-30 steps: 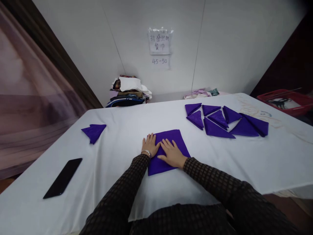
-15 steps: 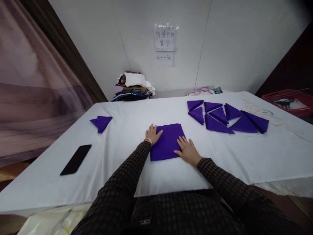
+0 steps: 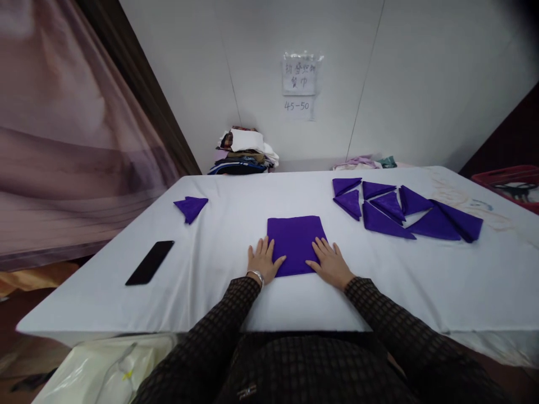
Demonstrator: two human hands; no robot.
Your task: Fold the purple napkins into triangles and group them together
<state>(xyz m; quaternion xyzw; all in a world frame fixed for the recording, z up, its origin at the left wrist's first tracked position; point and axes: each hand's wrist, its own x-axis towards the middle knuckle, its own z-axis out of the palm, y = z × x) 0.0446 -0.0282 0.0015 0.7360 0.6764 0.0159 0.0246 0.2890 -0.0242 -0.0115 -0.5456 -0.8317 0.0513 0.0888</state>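
A purple cloth napkin [image 3: 296, 241], folded into a flat square, lies on the white tablecloth [image 3: 227, 230] in front of me. My left hand [image 3: 263, 261] rests on its near left edge, fingers apart and palm down, with a bracelet at the wrist. On the near right edge lies my right hand [image 3: 330, 262], also flat with spread fingers. Both hands touch the napkin without gripping it.
Several purple napkins folded into triangles [image 3: 387, 229] lie at the right. At the left are another folded purple napkin [image 3: 192, 208] and a black phone-like slab [image 3: 150, 262]. Clothes [image 3: 244, 151] are piled by the wall; a red basket [image 3: 505, 178] stands far right.
My left hand has slid toward me along the napkin's left side, from near the far corner to the near one. The right hand stays on the right edge. The view has shifted slightly.
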